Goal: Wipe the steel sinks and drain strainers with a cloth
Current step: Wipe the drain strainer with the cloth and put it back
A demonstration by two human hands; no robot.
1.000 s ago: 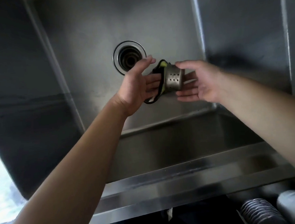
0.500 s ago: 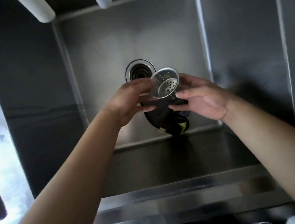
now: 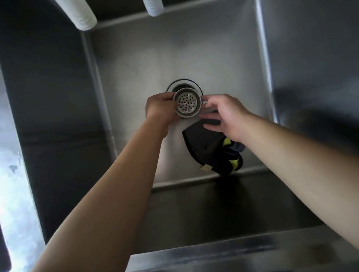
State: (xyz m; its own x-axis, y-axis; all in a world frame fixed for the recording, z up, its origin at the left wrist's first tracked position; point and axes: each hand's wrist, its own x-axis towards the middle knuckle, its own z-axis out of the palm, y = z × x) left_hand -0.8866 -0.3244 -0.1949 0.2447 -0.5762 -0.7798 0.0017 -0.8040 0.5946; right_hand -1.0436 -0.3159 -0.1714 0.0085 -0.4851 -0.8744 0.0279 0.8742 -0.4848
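I look down into a deep steel sink point(image 3: 191, 53). My left hand point(image 3: 160, 110) holds the round perforated drain strainer point(image 3: 186, 102) by its left side, open end facing up, just in front of the open drain hole point(image 3: 192, 82). My right hand point(image 3: 227, 115) is right of the strainer, its thumb and forefinger close to the rim. A dark cloth point(image 3: 208, 147) with yellow-green patches hangs under that hand from its lower fingers. The cloth's lower end reaches the sink's near floor edge.
Two white ribbed hose ends point(image 3: 80, 14) point(image 3: 152, 3) hang over the sink's far side. The steel front rim point(image 3: 221, 257) runs along the bottom of the view. A brightly lit wet surface point(image 3: 10, 194) lies beyond the left sink wall.
The strainer has turned from lying sideways against the cloth to open end up, and now rests in the left hand alone. The cloth has dropped below the right hand. Both hands moved toward the drain.
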